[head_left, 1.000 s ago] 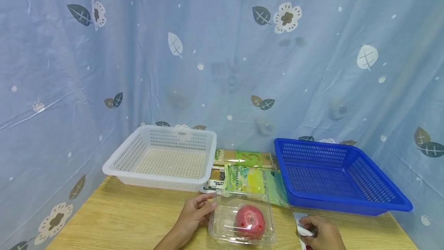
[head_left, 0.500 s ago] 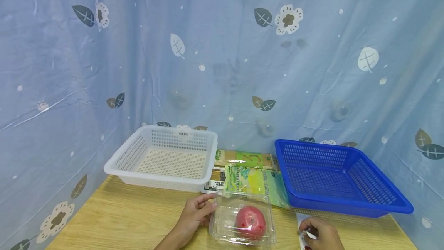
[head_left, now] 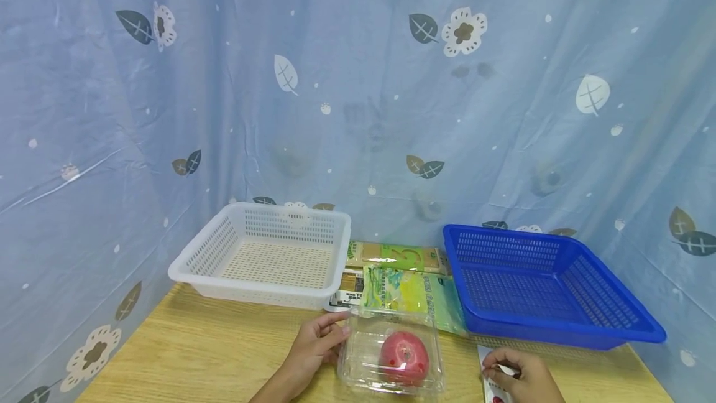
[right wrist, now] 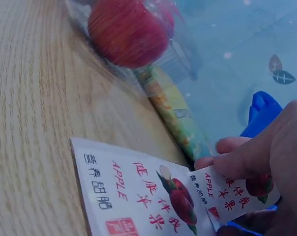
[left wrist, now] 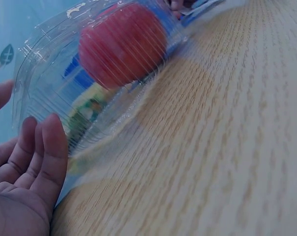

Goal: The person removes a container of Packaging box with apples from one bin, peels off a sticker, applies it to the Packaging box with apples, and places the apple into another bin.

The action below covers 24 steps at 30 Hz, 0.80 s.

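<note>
A clear plastic clamshell box (head_left: 363, 353) with a red apple (head_left: 404, 358) inside lies in front of me. My left hand (head_left: 313, 347) rests at its left side, index finger and thumb touching the edge; in the left wrist view its relaxed fingers (left wrist: 52, 132) overlap the plastic wall. Right of the box, my right hand (head_left: 520, 375) pinches a white apple label (right wrist: 227, 194) between thumb and fingers. Under it lies a larger white sheet of labels (right wrist: 133, 189), printed with APPLE, red characters and apple pictures. The label's far end is partly hidden by my fingers.
A white plastic basket (head_left: 190, 288) stands at the back left, a blue one (head_left: 559, 333) at the back right. Between them lie a yellow-green packet (head_left: 408, 291), a brown-green packet (head_left: 391, 255) and a white-black packet (head_left: 348, 291). A blue curtain (head_left: 358, 111) hangs behind.
The white flap curled up at my right fingers has turned, and more of the red-printed label sheet shows beneath. The right hand has shifted slightly right. Left hand and box stay put.
</note>
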Motion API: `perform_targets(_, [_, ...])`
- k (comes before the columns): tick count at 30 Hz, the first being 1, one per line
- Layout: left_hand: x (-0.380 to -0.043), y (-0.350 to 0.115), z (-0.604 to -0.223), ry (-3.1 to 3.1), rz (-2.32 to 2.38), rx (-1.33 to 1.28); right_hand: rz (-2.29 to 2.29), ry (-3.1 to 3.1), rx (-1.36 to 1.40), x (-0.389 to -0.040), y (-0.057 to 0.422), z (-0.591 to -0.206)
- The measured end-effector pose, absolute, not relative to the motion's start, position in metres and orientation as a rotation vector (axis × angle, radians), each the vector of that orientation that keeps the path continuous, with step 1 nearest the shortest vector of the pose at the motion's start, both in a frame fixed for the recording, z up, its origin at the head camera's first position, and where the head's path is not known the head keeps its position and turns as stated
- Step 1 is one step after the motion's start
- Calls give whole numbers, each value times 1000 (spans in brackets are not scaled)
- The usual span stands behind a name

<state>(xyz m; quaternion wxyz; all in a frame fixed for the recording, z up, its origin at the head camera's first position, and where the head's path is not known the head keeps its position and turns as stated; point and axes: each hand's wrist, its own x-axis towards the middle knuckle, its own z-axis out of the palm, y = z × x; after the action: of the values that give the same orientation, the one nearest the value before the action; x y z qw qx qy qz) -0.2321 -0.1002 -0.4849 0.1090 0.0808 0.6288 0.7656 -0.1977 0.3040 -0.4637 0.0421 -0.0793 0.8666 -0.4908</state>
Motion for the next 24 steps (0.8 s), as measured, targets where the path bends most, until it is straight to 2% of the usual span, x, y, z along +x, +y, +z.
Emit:
perform_targets(12, [-234, -100, -486, 1851, 2252, 232, -1410, 2713, -412, -199, 306, -460])
perform_targets(15, [-233, -100, -486, 1852, 2253, 236, -1378, 2779, -532, -198, 305, -458])
perform_targets(24, [-235, -101, -488, 1863, 2247, 242, -1553, 2609, -658, -200, 283, -422])
